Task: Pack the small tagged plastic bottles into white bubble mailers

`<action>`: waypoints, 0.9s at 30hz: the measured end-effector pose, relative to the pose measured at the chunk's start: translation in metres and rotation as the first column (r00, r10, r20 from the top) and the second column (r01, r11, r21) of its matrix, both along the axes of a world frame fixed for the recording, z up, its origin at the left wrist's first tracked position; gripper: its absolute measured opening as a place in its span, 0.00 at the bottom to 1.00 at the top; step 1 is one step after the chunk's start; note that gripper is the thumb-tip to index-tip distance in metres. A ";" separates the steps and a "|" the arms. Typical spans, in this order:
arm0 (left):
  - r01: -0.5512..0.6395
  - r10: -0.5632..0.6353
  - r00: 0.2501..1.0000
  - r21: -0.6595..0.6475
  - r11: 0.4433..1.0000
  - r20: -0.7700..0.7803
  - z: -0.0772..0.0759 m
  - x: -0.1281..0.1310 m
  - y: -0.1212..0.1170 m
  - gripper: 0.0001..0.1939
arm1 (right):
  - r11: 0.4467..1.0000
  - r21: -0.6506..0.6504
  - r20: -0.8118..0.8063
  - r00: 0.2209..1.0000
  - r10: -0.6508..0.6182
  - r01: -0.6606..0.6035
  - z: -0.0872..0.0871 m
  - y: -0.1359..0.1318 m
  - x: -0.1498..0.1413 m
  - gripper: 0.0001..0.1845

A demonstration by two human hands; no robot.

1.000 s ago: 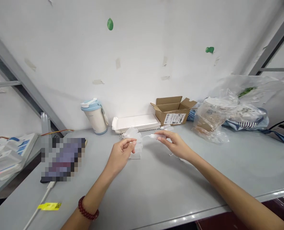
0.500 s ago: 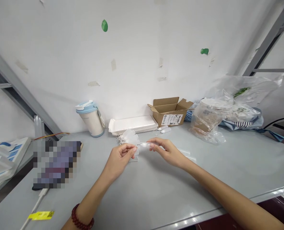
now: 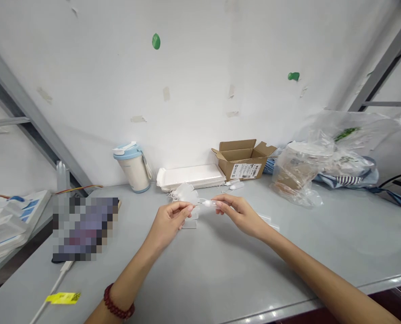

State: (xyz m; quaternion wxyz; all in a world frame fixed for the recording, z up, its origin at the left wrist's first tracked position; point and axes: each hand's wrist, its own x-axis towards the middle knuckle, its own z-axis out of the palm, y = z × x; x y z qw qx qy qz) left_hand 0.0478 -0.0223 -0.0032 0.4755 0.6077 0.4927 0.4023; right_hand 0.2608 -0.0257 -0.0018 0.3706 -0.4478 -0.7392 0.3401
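Observation:
My right hand [image 3: 236, 210] pinches a small clear tube with a white cap [image 3: 207, 203], its capped end toward the left. A thin white loop stands up from that cap. Opposite it, my left hand [image 3: 171, 220] is closed, thumb against forefinger, on something too small to name; a thin tip shows between the fingers and the cap. Behind the hands lies a fan of translucent white pieces with string loops [image 3: 186, 193]. A clear flat piece [image 3: 189, 224] is on the table below them. Clear tubes [image 3: 271, 226] lie partly behind my right hand.
At the back are a flat white stack [image 3: 192, 177], an open cardboard box [image 3: 243, 164] and small capped tubes [image 3: 236, 185]. A tumbler [image 3: 133, 168] stands left of them. Bagged items [image 3: 297, 173] lie right. A blurred-out device [image 3: 88, 229] with a cable lies left.
The view has shifted slightly, so the surroundings sit a little further right. The capped tube is now slightly farther from my left fingers, and the loop on its cap shows more clearly.

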 end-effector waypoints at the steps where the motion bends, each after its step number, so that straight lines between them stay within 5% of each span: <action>1: 0.004 -0.004 1.000 -0.010 1.000 0.006 0.000 0.000 -0.001 0.16 | 1.000 -0.004 0.000 1.000 0.008 -0.008 0.000 0.000 0.000 0.17; 27: 0.075 -0.068 0.996 -0.123 0.990 0.065 0.002 0.001 -0.003 0.20 | 0.998 -0.013 0.012 0.998 0.058 -0.058 -0.001 -0.005 -0.005 0.17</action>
